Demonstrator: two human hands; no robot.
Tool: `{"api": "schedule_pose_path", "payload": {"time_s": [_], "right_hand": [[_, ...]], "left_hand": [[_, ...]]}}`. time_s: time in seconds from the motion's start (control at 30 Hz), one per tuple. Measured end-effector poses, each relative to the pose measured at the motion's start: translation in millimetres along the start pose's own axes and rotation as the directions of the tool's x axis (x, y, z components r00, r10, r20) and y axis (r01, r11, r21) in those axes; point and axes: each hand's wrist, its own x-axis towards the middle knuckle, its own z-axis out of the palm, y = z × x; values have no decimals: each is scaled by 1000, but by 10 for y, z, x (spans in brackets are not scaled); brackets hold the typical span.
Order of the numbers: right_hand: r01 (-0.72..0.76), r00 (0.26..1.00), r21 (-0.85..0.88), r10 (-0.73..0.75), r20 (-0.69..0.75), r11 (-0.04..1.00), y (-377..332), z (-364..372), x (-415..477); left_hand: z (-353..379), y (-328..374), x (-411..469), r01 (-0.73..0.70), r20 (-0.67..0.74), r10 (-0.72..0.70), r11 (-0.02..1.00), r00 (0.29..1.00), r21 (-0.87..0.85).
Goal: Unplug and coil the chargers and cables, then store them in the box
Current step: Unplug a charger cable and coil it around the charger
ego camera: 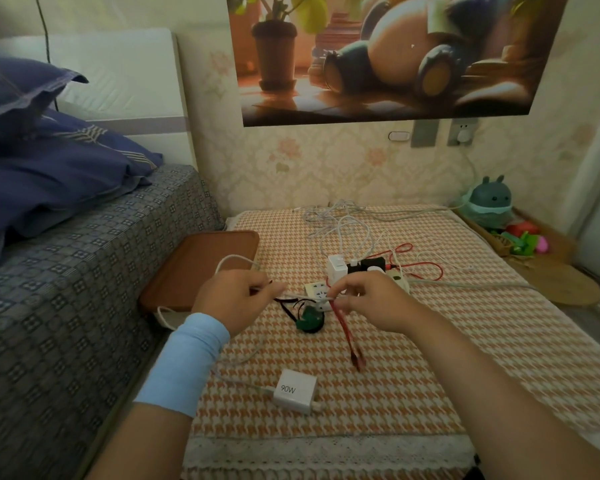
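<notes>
My left hand [234, 299] pinches a white cable [238, 258] that loops up over it and stretches toward my right hand [371, 301]. That hand pinches the same cable, and a red cable [347, 336] hangs down from its fingers. Under the hands lies a white power strip [317, 289] with a white charger [337, 268] and black plugs in it. A white 90W charger [295, 391] lies unplugged near the front, its cable running left. A small green device [309, 318] with a black cord sits below the strip. The brown box [201, 268] lies at the table's left.
Tangled white cables [340, 220] lie at the back of the checked tablecloth [447, 341]. More red cable [425, 268] loops to the right of the strip. A bed [66, 289] with blue pillows borders the left. A teal toy [490, 202] and a basket stand at right.
</notes>
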Motion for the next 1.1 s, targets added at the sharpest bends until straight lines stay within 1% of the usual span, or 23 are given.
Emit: {"api": "schedule_pose_path", "payload": {"time_s": [0.07,0.1,0.17,0.23,0.27,0.33,0.37,0.43,0.47,0.53,0.57,0.6,0.63,0.67,0.73,0.77,0.8,0.83,0.9,0.93,1.0,1.03,1.1], "right_hand": [[-22,998,136,30,-57,991,14,-4,-16],[-46,993,169,64,-103,984,37,-3,-20],[-98,966,178,137,-221,979,110,0,-8],[-154,921,210,218,-324,965,180,-14,12],[-186,894,207,253,-369,960,210,-31,16],[-255,854,92,269,-446,963,272,-89,2],[-286,842,39,271,-466,957,296,-128,-19],[-372,824,14,337,-456,928,318,-204,-57],[-423,823,-9,381,-421,906,325,-238,-77],[-498,850,-125,454,-268,858,327,-263,-110],[-501,865,-236,475,-161,833,316,-256,-131],[-477,871,-351,486,-66,806,293,-235,-152],[-438,874,-450,486,-10,778,272,-198,-168],[-399,886,-504,464,4,766,222,-168,-179],[-317,942,-483,332,-58,816,61,-139,-191],[-247,969,-443,230,-92,862,-36,-113,-186],[-162,986,-381,137,-92,910,-143,-70,-181],[-68,997,-314,53,-55,947,-264,-16,-188],[90,995,-240,-77,63,967,-462,123,-206],[138,986,-231,-112,123,963,-501,207,-195],[173,971,-237,-126,201,956,-511,334,-152],[179,969,-261,-124,214,949,-505,365,-119],[220,970,-398,-155,188,891,-535,356,-55]], "left_hand": [[-58,-105,5,32,25,-33,999,999,11],[-81,-144,3,58,66,-59,998,996,14],[-105,-166,-15,115,174,-123,992,977,54],[-113,-154,-34,155,250,-184,979,951,131],[-132,-137,-42,167,255,-210,970,944,178],[-211,-143,-49,207,210,-260,948,942,242],[-262,-166,-56,239,183,-284,943,941,233],[-352,-254,-83,268,146,-289,952,946,146],[-380,-298,-106,259,132,-268,962,954,80],[-394,-315,-158,227,127,-217,971,968,-73],[-390,-286,-189,214,135,-195,966,971,-147],[-387,-232,-216,197,142,-170,960,975,-199],[-387,-177,-231,172,143,-142,959,979,-226],[-390,-128,-238,144,147,-112,962,983,-232],[-414,-26,-245,116,170,-78,967,982,-228],[-431,27,-261,107,177,-68,968,982,-226],[-446,76,-278,97,171,-59,970,983,-223],[-460,124,-294,77,149,-45,972,988,-222],[-501,202,-321,8,58,7,966,998,-259],[-532,227,-330,-29,6,33,955,999,-294],[-599,231,-339,-92,-63,74,927,995,-364],[-623,213,-343,-109,-74,87,915,993,-388],[-646,157,-362,-102,-49,90,916,995,-387]]}}
